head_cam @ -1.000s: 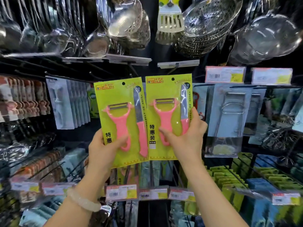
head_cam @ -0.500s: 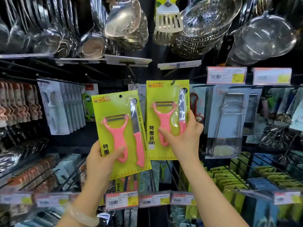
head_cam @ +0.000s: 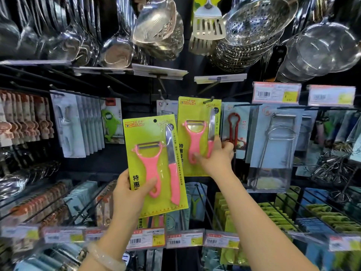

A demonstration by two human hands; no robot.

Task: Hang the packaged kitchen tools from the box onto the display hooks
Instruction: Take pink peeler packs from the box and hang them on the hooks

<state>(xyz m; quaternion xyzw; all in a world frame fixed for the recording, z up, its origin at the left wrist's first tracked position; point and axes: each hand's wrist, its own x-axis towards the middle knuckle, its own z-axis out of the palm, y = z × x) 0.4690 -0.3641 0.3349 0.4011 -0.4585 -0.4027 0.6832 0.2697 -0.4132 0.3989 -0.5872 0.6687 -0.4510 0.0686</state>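
1. Head view: two yellow-green cards, each with a pink peeler and a pink-handled knife, are up in front of a rack of display hooks.
2. The right hand (head_cam: 214,159) pinches the far card (head_cam: 192,153) low on its right side, thumb on the front and fingers behind, at about 1 o'clock from the frame centre.
3. A hook (head_cam: 208,100) meets the top of the far card at its hang hole. Its tip seems to poke through, but I cannot tell how far the card is seated.
4. The left hand (head_cam: 132,192) grips the near card (head_cam: 156,165) at its lower left, thumb across the peeler handle. This card is tilted slightly, its hang hole (head_cam: 155,120) free of any hook, at about 7 o'clock from the far card.
5. Step in hand, as I judge it: hanging the far card, with the near card waiting its turn.
6. Next move calls for sliding the far card back along the hook until it hangs free, then letting go.
7. After that, the near card's hole must be lifted towards 12 o'clock and lined up with the same hook tip, or a neighbouring one.
8. The box is not in view.
9. Steel strainers (head_cam: 254,22) hang above at 12 o'clock; price tags (head_cam: 276,93) sit at 2 o'clock.
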